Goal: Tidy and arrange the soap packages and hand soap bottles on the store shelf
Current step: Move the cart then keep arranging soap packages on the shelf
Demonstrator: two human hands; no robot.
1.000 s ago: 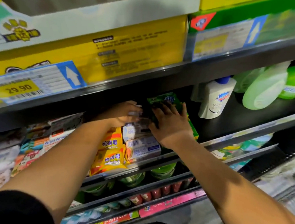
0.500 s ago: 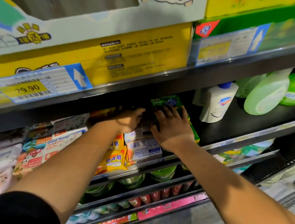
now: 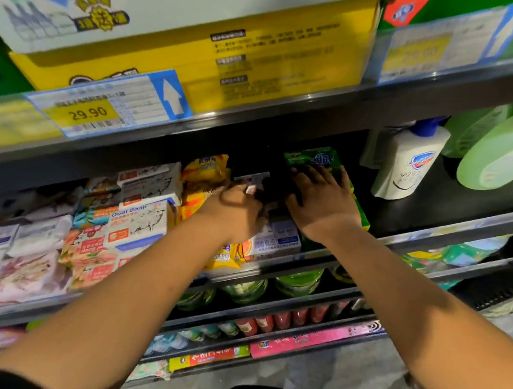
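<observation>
My right hand lies flat with its fingers spread on a green soap pack, deep in the middle of the dark shelf. My left hand is curled up among the soap packs just beside it, but it is blurry, so I cannot tell if it holds one. A yellow soap pack stands behind it and a white and blue pack lies in front. To the left is a box that says "Goat Soap". To the right stand a white hand soap bottle with a blue cap and some green bottles. The shelf above hides the back, and its price tag says 29.90. My right hand has stayed on the same green pack since a moment ago, and the yellow pack shows more now.
</observation>
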